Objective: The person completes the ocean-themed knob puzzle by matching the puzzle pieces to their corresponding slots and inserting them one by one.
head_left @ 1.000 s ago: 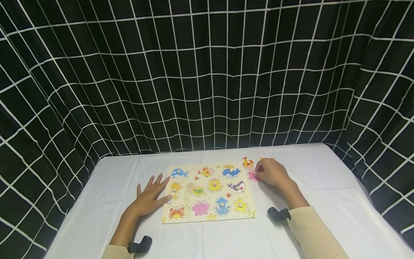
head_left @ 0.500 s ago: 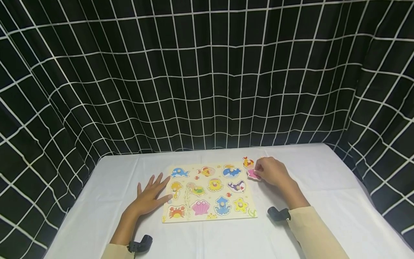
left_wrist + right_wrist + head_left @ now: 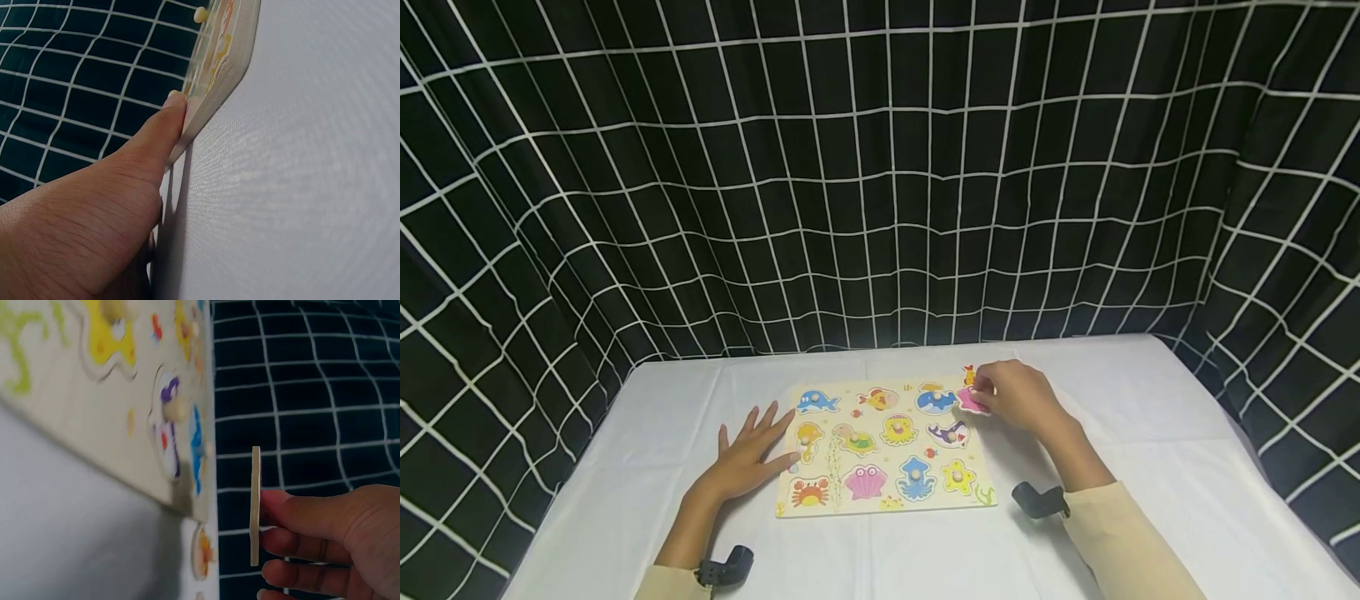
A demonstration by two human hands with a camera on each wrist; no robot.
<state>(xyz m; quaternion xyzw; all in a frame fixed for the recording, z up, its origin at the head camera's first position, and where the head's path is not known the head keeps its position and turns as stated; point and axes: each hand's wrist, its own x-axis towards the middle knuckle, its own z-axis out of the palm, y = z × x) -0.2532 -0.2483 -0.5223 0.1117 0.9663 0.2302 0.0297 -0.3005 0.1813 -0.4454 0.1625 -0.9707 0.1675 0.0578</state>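
Observation:
A cream wooden peg puzzle board [image 3: 887, 458] with sea-animal shapes lies on the table. My right hand [image 3: 1018, 396] pinches a pink shell-shaped puzzle piece [image 3: 972, 401] near the board's upper right corner, beside the blue whale [image 3: 937, 400]. In the right wrist view that piece [image 3: 255, 506] shows edge-on, raised off the surface; its knob is hidden by the fingers. Fingers spread, my left hand [image 3: 747, 458] rests at the board's left edge. The left wrist view has the left thumb [image 3: 169, 119] touching that edge. The pink shell spot [image 3: 865, 482] on the board shows no knob.
A loose orange and red fish piece [image 3: 968, 375], partly hidden by the right hand, lies beyond the board's corner. White cloth [image 3: 1075, 550] covers the table. A black curtain with a white grid [image 3: 880, 183] hangs behind and at both sides.
My right hand has lifted the pink shell piece off the table and carried it left to the board's edge. The left hand has stayed in place.

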